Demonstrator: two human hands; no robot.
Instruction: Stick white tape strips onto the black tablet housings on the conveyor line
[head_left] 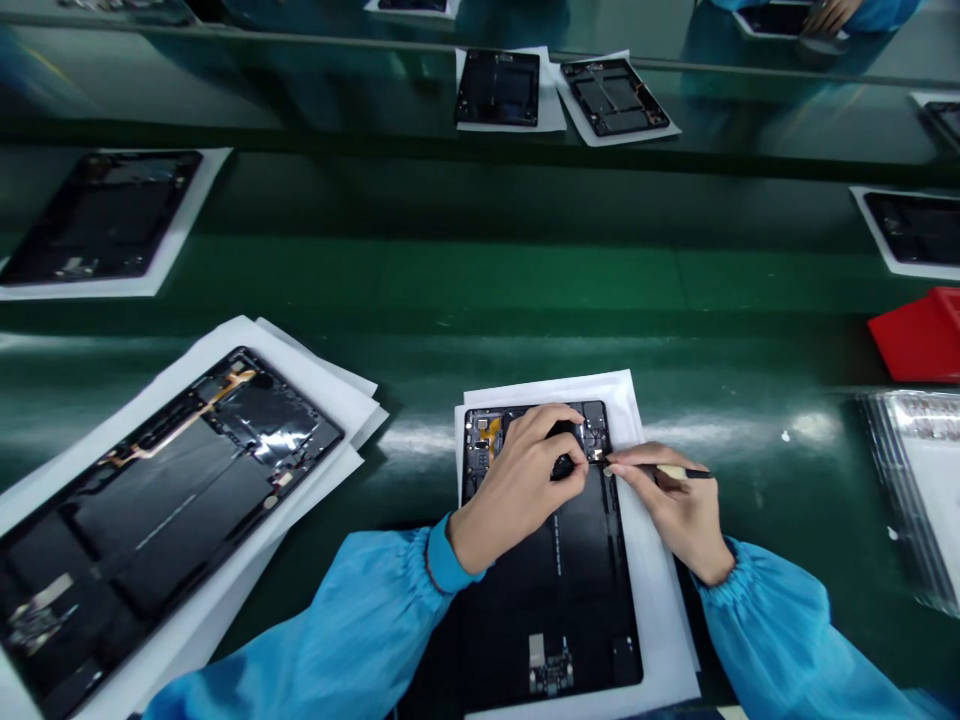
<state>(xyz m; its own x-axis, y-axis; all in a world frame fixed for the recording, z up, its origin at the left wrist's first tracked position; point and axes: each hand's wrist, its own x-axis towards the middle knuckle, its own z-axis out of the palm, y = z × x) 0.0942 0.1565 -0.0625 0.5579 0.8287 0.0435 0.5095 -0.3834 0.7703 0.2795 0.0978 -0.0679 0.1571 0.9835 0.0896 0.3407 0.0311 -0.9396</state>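
Observation:
An opened black tablet housing lies on white sheets in front of me, with small circuit parts at its top and bottom. My left hand rests over its upper part, fingers curled with the tips close together; what they hold, if anything, is too small to make out. From the right, my right hand pinches a thin dark tool with a pale band. The tool's tip is at the housing's upper right corner, beside my left fingertips.
A larger opened housing lies on sheets at the left. More housings sit on the far shelves. At the right are a red bin and stacked clear trays. Another person's hand shows at the top right.

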